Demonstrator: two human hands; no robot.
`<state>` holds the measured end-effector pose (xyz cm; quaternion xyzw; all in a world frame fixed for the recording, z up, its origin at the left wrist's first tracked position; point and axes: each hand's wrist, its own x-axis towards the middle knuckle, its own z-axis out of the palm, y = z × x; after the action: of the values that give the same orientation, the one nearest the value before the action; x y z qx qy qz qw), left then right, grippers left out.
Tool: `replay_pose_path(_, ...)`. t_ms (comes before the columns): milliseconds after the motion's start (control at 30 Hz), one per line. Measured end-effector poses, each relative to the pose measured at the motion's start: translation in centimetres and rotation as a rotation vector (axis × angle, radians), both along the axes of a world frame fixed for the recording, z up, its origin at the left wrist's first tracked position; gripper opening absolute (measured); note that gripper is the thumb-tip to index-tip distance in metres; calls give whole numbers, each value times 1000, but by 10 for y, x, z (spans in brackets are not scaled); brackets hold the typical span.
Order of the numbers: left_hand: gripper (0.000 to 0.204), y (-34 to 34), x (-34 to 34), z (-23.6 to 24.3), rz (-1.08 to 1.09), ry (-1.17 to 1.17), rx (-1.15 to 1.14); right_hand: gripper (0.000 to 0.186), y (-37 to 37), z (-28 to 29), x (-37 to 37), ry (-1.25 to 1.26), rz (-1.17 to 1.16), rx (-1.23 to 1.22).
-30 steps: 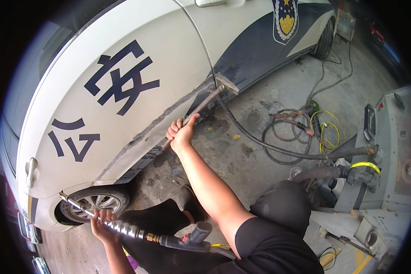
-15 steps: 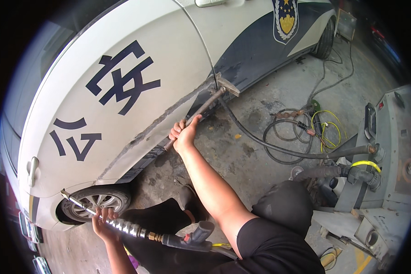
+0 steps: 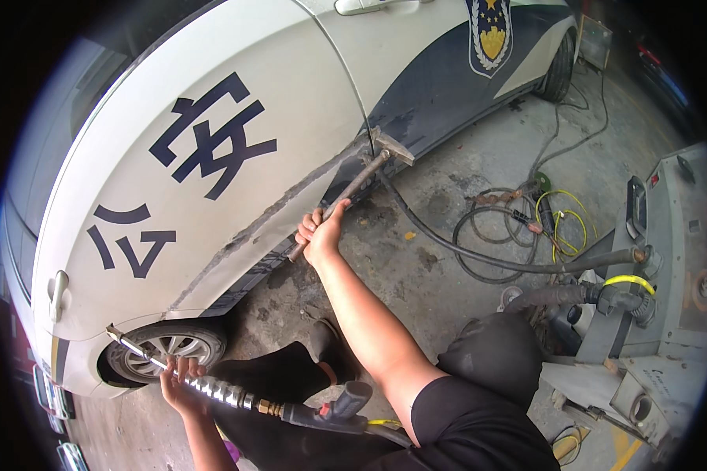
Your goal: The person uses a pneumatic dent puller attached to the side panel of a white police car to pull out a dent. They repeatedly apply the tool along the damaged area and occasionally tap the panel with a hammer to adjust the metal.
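Note:
My right hand (image 3: 322, 234) is wrapped round the handle of a hammer (image 3: 360, 182). The hammer's head is up at the car door's scraped lower part, by the seam between the doors; I cannot tell whether it touches. My left hand (image 3: 182, 383) grips the metal shaft of a slide-hammer dent puller (image 3: 221, 391), which has a ribbed silver weight and a dark pistol-grip gun. Its hooked tip lies in front of the rear wheel (image 3: 169, 345), apart from my right hand. The white car (image 3: 291, 102) has dark lettering and a long bare-metal scrape along its lower side.
A thick black cable (image 3: 432, 235) runs from the car's lower edge to a grey machine (image 3: 660, 259) at the right. Coiled cables and a yellow hose (image 3: 577, 212) lie on the concrete floor (image 3: 393, 275). My bent knee (image 3: 487, 353) and a shoe (image 3: 326, 341) are close by.
My right hand and the hammer have shifted very slightly to the right. The left hand with the dent puller has hardly moved.

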<state>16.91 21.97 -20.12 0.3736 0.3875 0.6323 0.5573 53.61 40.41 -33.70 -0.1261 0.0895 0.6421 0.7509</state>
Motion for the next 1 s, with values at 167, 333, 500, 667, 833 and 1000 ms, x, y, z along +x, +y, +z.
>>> replay_pose_path(167, 16, -2, 5, 2, 42, 42, -9, 83, -3, 3, 3, -68, 31, 30)
replay_pose_path(333, 17, -4, 11, 3, 58, 29, -26, 80, -11, -17, -2, -157, -2, -36)
replay_pose_path(500, 18, -5, 16, 4, 18, -3, -20, 75, -47, -96, -47, -301, -242, -321)
replay_pose_path(667, 17, -7, 25, 4, -70, -25, 1, 91, -132, -195, -88, -889, 7, -1101)
replay_pose_path(833, 14, -9, 31, 3, -117, -76, -6, 77, -178, -252, -70, -1255, 433, -1311)
replay_pose_path(1000, 12, -9, 35, 5, -141, -160, -54, 77, -198, -239, -71, -2004, 507, -1033)
